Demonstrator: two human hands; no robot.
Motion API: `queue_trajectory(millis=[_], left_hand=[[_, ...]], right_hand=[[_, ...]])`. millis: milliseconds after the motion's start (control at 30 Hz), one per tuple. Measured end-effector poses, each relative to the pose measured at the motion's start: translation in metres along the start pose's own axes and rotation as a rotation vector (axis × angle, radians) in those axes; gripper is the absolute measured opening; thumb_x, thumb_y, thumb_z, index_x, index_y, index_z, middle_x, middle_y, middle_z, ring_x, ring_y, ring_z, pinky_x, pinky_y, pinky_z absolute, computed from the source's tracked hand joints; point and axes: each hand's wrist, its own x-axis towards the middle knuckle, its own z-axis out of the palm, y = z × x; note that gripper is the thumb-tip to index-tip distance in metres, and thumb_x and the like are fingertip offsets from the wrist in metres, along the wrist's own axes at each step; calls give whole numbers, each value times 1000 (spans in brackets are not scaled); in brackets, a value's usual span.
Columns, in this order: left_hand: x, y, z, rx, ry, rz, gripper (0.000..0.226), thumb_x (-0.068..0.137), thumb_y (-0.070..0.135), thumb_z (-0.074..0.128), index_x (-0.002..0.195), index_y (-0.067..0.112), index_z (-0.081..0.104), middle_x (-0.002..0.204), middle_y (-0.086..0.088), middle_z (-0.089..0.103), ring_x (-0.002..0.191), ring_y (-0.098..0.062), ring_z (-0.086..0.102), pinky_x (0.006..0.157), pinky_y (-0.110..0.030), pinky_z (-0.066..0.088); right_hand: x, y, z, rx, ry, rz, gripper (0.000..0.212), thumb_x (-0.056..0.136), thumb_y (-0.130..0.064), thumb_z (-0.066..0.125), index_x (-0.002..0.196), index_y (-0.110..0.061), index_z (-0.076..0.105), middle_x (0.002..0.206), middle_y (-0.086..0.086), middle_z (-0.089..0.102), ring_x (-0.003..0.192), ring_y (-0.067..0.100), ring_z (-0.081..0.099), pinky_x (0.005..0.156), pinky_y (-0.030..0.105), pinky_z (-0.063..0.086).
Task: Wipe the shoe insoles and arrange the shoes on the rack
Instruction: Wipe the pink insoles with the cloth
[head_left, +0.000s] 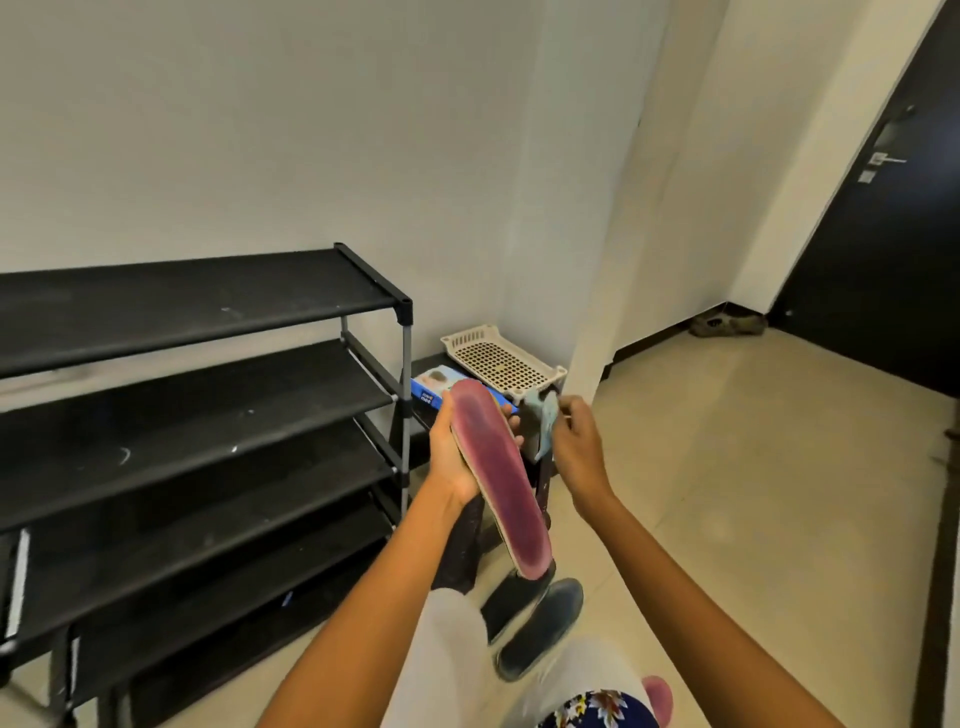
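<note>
While the rack (197, 306) on the left has no shoes on any shelf I can see, arranging hasn't started. Left hand (457, 457) grips a purple insole (498, 478) from underneath, fingers curled round its edge, top face toward me, toe end up, heel hanging down. Surface looks dark and blotchy, so I'd call this one mid-wipe or not wiped yet. Right hand (571, 441) pinches a pale blue cloth (543, 426), just beside the insole's toe end, not clearly touching it. Below, two dark shoes (540, 623) sit on the floor near my feet. A second purple insole (658, 693) pokes out at the bottom edge by my lap; can't tell if it's clean. Behind my hands: white basket (501, 358) on a blue box (434, 387). Far right, another pair (727, 325) by the door (883, 234). Estimate: early stage, wiping in progress, most work left.
</note>
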Motion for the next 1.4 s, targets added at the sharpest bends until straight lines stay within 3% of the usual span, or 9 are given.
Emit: queue_trajectory(millis=[133,233,333,533,600,733,1033,1200,1400], left_hand=[[-16,-8,17,-71,-85,-74,52,98,51,37,106,6,62,84,-12,69,75,-23,68,67,-34,56],[-19,-12,25,-106,-60,-40,47,96,45,43,125,9,56,103,-15,64,96,-26,63,90,-38,50],[-16,-7,28,-57,-21,-49,55,94,51,43,121,6,57,103,-16,65,94,-26,65,91,-37,49],[-12,-3,18,-68,-10,-99,65,85,59,50,111,0,60,96,-19,64,93,-29,64,86,-39,53],[-12,-11,18,-89,-20,-104,57,92,55,44,111,3,59,88,-17,66,79,-27,67,73,-37,57],[-19,-20,31,-94,-107,-85,43,95,41,51,122,8,57,101,-15,64,93,-25,64,85,-39,52],[-11,-6,12,-21,-40,-154,59,93,56,40,94,2,64,79,-16,67,72,-25,68,67,-33,57],[-15,-17,24,-11,-67,-90,51,92,43,55,129,9,51,106,-16,60,101,-26,59,99,-41,42],[-6,-7,11,-12,-45,-140,61,85,58,50,115,5,59,93,-15,64,86,-26,64,80,-37,53]], right_hand=[[13,-34,6,-227,43,-275,15,96,-12,46,103,-14,59,102,2,59,93,19,58,71,21,48],[9,-34,16,-625,-38,-477,23,93,-21,50,108,-21,67,105,1,64,98,18,53,82,32,42],[-2,-31,18,-758,-22,-463,26,94,-29,51,114,-25,68,104,2,65,98,19,51,83,33,39],[-30,-23,-5,-668,-292,-461,23,86,-26,58,105,-23,73,101,0,69,92,12,47,82,32,41],[-21,-23,-10,-608,-207,-429,20,88,-29,58,100,-25,74,95,1,70,90,14,54,80,36,48],[7,-34,-9,-547,86,-342,21,92,-25,57,106,-23,72,99,1,70,94,17,56,74,26,43],[-27,-15,0,-583,-244,-536,18,81,-28,64,93,-21,75,89,-2,69,81,9,45,79,32,36],[4,-15,0,-521,87,-347,21,89,-33,61,103,-23,73,98,1,70,93,18,55,78,30,42],[-20,-7,5,-718,-109,-714,17,86,-29,63,97,-21,73,90,-1,69,85,14,50,75,29,29]])
